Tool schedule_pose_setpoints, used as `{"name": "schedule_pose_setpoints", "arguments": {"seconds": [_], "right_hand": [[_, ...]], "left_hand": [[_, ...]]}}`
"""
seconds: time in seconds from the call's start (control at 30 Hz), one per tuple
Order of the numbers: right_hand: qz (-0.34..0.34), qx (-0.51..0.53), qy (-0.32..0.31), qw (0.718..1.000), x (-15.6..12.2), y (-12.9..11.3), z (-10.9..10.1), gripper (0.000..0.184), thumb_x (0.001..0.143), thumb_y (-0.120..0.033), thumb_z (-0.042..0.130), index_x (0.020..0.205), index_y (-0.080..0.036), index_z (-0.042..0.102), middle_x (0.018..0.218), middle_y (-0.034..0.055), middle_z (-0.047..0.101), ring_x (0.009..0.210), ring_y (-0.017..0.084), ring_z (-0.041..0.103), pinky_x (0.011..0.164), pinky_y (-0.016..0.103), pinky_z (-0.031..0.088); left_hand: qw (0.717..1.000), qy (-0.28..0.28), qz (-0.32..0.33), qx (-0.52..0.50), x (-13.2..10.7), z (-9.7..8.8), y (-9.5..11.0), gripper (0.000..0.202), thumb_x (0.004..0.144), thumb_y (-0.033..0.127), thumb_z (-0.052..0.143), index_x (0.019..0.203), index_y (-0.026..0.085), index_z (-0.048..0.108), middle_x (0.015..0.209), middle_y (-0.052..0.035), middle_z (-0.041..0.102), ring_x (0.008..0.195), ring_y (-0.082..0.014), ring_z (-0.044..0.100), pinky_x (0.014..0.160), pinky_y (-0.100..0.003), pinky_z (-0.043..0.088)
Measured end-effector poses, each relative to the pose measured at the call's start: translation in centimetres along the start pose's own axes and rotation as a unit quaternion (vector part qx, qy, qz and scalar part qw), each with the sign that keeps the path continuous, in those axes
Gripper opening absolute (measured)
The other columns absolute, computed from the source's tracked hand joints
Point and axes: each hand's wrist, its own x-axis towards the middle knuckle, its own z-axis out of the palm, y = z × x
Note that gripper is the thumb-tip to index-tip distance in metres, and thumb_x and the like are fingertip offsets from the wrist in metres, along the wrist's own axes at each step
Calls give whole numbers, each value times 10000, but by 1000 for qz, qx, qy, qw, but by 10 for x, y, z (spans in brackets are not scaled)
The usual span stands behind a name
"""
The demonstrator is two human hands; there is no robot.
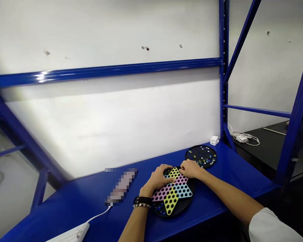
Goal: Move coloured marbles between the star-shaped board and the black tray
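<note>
A Chinese checkers board (177, 190) lies on the blue shelf, with a yellow, pink and light-blue star of black holes in a round black tray. Blue marbles (161, 210) sit in the tray's near-left pocket; darker marbles show partly at its far-left side. My left hand (158, 178) rests over the far-left part of the board, thumb stretched across the star and apart from the curved fingers. At the far-right edge of the star is my right hand (191, 168), its fingers curled together and pointing down. Whatever those fingertips hold, if anything, is hidden.
Behind my right hand lies a second round black tray (201, 155) with scattered marbles and white dots. A white charger (214, 140) stands near the back corner. To the left are a blurred-out object (122, 186) on a white cable and a white power strip (73, 234). Blue posts frame the shelf.
</note>
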Motion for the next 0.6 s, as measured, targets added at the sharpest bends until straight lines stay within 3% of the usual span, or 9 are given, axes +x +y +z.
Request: {"name": "schedule_pose_setpoints", "arguments": {"seconds": [0.2,0.4,0.47,0.6], "right_hand": [[-1,1,-15,1000,-5,-3,-6,258,830,-272,512,753,-178,740,806,118,731,740,216,673,610,258,417],[-46,35,-88,994,-9,-1,-16,210,751,-224,549,598,-177,685,638,66,678,561,159,593,501,241,335],[-51,53,-56,996,-8,0,-14,199,774,-246,551,646,-187,692,662,45,672,599,149,590,533,237,342],[-64,70,49,994,-5,2,-6,231,812,-340,580,974,-234,704,950,41,661,803,163,607,660,243,392]], "left_hand": [[999,8,-30,25,-2,-2,6,700,662,640,680,1265,301,577,1347,-59,552,1253,-322,492,1039,-453,399],[994,57,-52,82,-1,1,3,773,686,662,646,1345,288,490,1398,-96,502,1279,-348,466,976,-478,426],[992,73,-54,93,0,2,2,772,708,664,626,1358,276,472,1398,-108,495,1268,-346,477,960,-478,435],[992,85,-40,85,2,6,1,717,757,669,577,1345,269,479,1365,-106,518,1234,-320,513,942,-439,455]]}}
